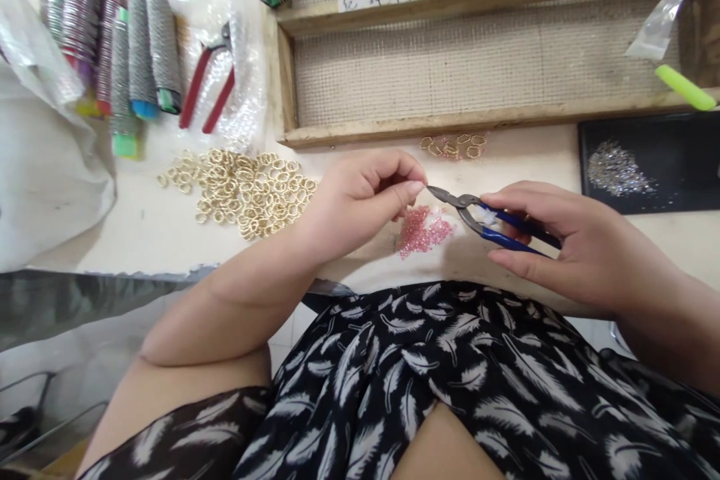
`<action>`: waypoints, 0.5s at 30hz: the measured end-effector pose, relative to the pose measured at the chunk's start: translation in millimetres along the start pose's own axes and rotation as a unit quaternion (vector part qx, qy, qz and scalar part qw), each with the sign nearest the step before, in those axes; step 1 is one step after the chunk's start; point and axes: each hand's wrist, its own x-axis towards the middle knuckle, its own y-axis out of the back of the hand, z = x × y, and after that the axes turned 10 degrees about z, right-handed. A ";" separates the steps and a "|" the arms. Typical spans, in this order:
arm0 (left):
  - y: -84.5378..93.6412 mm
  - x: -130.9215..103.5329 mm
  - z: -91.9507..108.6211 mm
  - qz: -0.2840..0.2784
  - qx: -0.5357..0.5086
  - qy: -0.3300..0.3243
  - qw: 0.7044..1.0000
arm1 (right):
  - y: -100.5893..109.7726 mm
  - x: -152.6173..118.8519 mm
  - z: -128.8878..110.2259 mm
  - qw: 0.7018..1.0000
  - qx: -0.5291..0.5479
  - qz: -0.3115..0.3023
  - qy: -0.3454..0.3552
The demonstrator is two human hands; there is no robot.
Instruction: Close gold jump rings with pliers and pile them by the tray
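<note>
My left hand [371, 199] is closed in a pinch above the table, and what its fingertips hold is too small to make out. The tips of the blue-handled pliers [468, 202] touch or nearly touch those fingertips. My right hand [579, 240] is wrapped round the pliers' handles. Just below the pliers' jaws lies a pile of pink beads [419, 232]. Left of my left hand, a heap of gold rings [247, 191] spreads over the table. A small group of gold rings with pink beads [454, 146] rests beyond my hands, by the wooden frame.
A wooden mesh frame [394, 131] spans the back. Red-handled pliers [208, 82] and wire-wrapped tubes [138, 52] lie on plastic at the back left. On the right, a black tray [675, 165] holds silvery beads [619, 169], below a yellow-green tube [685, 88].
</note>
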 end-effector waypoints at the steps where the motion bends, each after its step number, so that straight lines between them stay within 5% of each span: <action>1: -0.1 0.8 -0.2 -0.003 -0.045 0.037 0.998 | -0.1 -0.4 1.2 1.000 0.014 0.004 -0.004; 6: -1.7 1.8 0.2 0.012 -0.143 0.133 0.981 | -2.4 -1.7 5.0 0.996 0.085 0.015 -0.029; 15: -3.4 0.4 -2.9 0.029 -0.184 0.111 0.976 | -4.4 -0.7 7.0 0.994 0.105 0.012 -0.022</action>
